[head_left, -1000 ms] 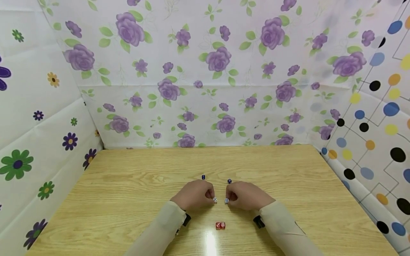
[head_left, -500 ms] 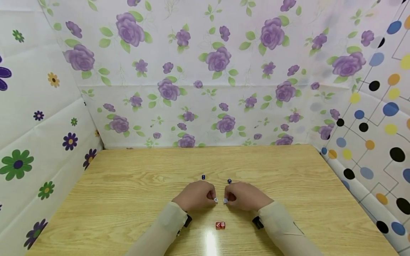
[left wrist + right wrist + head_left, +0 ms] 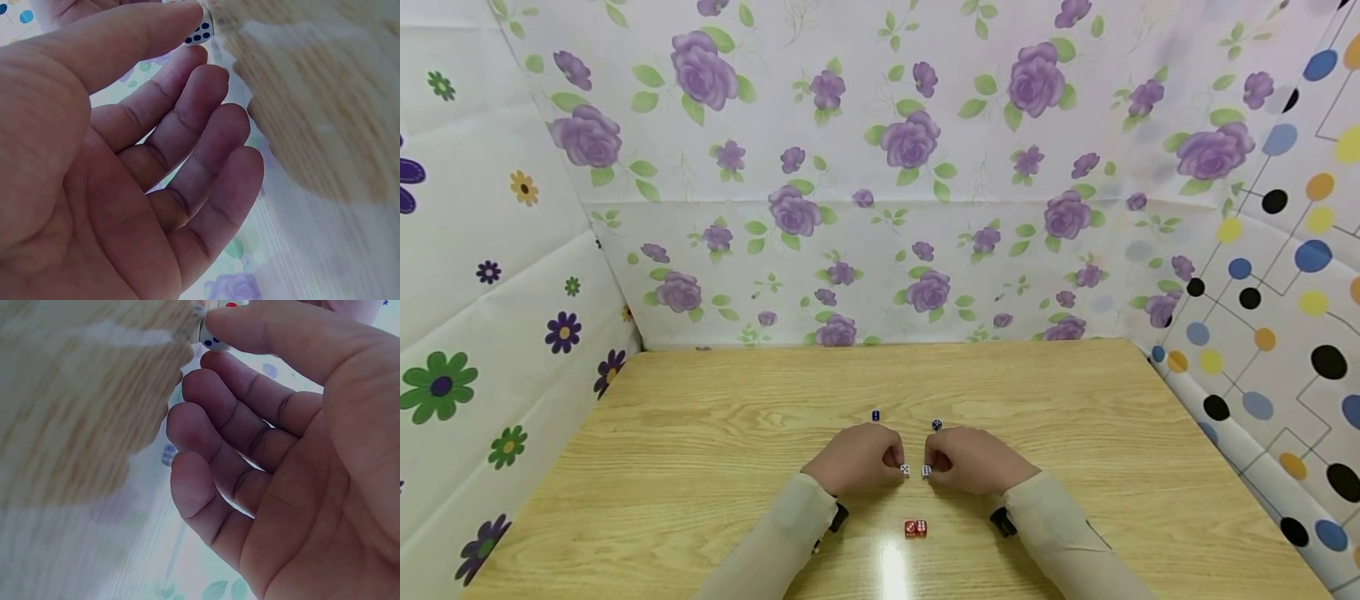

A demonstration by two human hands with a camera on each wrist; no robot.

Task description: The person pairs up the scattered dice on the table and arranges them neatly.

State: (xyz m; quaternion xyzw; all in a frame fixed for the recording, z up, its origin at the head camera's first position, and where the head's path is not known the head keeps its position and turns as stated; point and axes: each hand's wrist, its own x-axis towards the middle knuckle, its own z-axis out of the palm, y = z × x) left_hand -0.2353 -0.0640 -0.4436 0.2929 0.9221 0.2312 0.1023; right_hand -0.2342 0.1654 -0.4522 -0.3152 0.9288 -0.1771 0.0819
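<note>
My left hand (image 3: 856, 458) pinches a white die (image 3: 905, 471) at its inner side. Opposite it, another white die (image 3: 927, 472) is pinched by my right hand (image 3: 979, 460). The two dice face each other low over the table, a narrow gap between them. In the left wrist view the thumb covers part of the white die (image 3: 199, 35), and dark pips show below it. Thumb and forefinger likewise sit at the white die (image 3: 214, 341) in the right wrist view, while the other fingers curve loosely.
Two red dice (image 3: 916, 529) sit side by side on the wooden table (image 3: 715, 433), nearer the body. Beyond the hands lie a dark blue die (image 3: 876, 415) on the left and another dark blue die (image 3: 937, 425) on the right. Patterned cloth walls (image 3: 880, 275) border the table.
The white dice have come slightly closer together, mostly as my right hand shifted left. Both hands keep their pinch. The red and blue dice have stayed in place.
</note>
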